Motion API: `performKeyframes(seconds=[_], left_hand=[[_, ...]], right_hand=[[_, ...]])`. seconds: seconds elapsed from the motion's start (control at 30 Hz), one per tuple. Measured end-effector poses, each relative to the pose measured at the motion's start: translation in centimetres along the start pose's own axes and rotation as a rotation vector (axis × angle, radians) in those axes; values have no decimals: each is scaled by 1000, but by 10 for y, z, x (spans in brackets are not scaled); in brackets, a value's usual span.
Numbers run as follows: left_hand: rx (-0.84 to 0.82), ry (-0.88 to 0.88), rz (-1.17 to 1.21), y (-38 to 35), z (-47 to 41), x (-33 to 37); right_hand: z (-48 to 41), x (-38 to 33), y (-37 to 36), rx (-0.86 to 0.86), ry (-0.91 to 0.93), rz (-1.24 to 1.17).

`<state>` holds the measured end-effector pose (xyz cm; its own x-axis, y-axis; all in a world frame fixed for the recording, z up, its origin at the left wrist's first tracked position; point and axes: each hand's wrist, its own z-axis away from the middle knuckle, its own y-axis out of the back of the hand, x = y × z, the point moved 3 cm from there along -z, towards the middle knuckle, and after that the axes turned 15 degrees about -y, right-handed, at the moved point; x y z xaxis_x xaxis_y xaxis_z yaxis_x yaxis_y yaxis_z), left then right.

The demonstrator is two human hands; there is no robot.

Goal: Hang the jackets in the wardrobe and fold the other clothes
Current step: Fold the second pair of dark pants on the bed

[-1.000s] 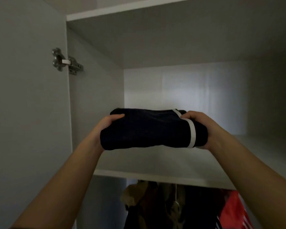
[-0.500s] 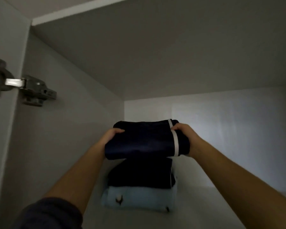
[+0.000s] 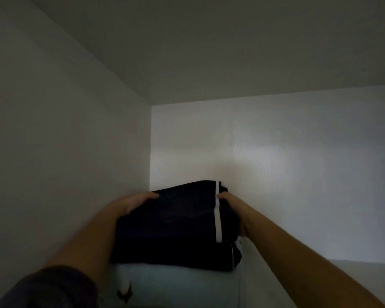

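Observation:
A folded dark navy garment with a white stripe [image 3: 176, 216] lies on top of a stack in the back left corner of a wardrobe shelf. My left hand [image 3: 136, 202] grips its left edge, thumb on top. My right hand [image 3: 231, 210] holds its right edge beside the stripe, fingers hidden behind the cloth. Under it lies a second folded dark garment [image 3: 178, 256] with a thin white stripe. At the bottom of the stack is a folded light blue garment [image 3: 178, 287] with small dark bird shapes.
The wardrobe's left wall [image 3: 65, 152] stands close beside the stack and the back wall [image 3: 276, 174] is right behind it. The shelf above [image 3: 231, 52] forms a low ceiling. Bare shelf surface [image 3: 365, 267] extends to the right of the stack.
Both hands carried the striped dark garment from outside the shelf inward and down onto the stack. The view moved in, so the hinge and the clothes hanging below left the frame.

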<state>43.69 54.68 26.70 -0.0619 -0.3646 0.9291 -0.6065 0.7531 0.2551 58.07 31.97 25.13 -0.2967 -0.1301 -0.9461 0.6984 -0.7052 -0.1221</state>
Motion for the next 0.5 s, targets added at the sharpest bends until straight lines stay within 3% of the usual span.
performKeyframes(seconds=[0.17, 0.33, 0.4, 0.5], left_hand=[[70, -143, 82, 0, -20, -6], [-4, -163, -299, 0, -21, -5], [-20, -150, -284, 1, -22, -8], [67, -267, -239, 4, -22, 1]], right_hand=[[-13, -16, -5, 64, 233, -26], [-19, -5, -4, 110, 221, 58], [-17, -8, -4, 104, 265, 54], [-15, -17, -2, 102, 380, 13]])
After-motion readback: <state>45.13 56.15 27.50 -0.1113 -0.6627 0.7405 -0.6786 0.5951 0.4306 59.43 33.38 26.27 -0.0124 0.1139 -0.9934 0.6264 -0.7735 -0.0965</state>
